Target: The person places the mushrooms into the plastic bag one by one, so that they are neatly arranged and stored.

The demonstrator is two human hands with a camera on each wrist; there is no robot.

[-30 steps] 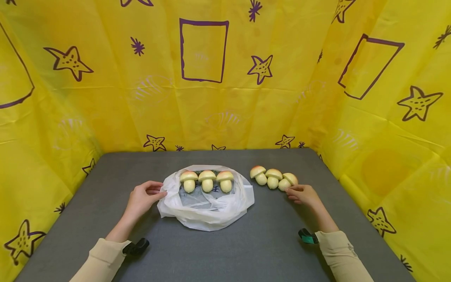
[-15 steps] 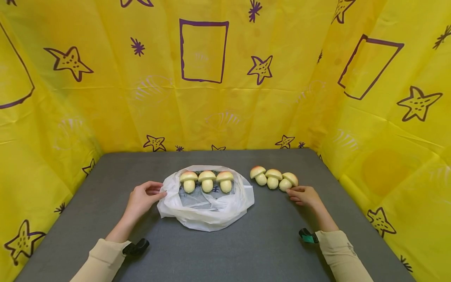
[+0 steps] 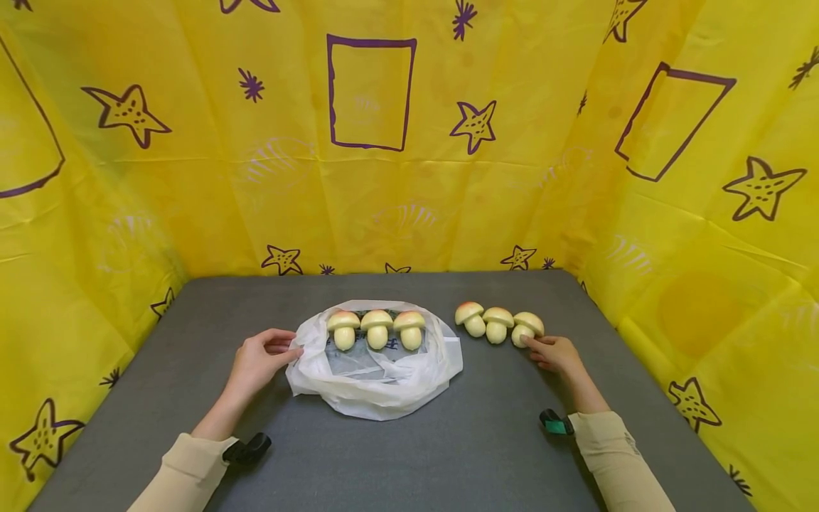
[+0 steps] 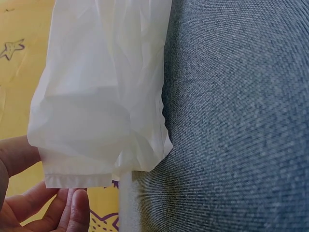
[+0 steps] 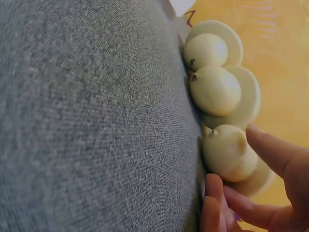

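My left hand [image 3: 261, 359] is at the left side of a white plastic bag [image 3: 377, 398], thumb and fingers at its edge. In the left wrist view, the bag [image 4: 96, 96] hides part of that hand. Three toy mushrooms [image 3: 376, 328] lie side by side at the bag's mouth, caps away from me. To the right, my right hand [image 3: 555, 355] pinches the stem of the rightmost mushroom [image 3: 527, 326] of another row. Its thumb [image 5: 270, 150] touches the stem from one side, with fingers on the other. Two more mushrooms [image 3: 498, 324] lie left of it.
Everything lies on a dark grey tabletop [image 3: 409, 462]. Yellow cloth walls [image 3: 409, 213] with purple drawings enclose it at the back and both sides. A black strap [image 3: 248, 449] is on the left wrist and another [image 3: 555, 423] on the right.
The rightmost mushroom has turned from tilted to nearly in line with its neighbour, its stem swinging right. My right hand has moved slightly with it; the left hand and the bag are still.
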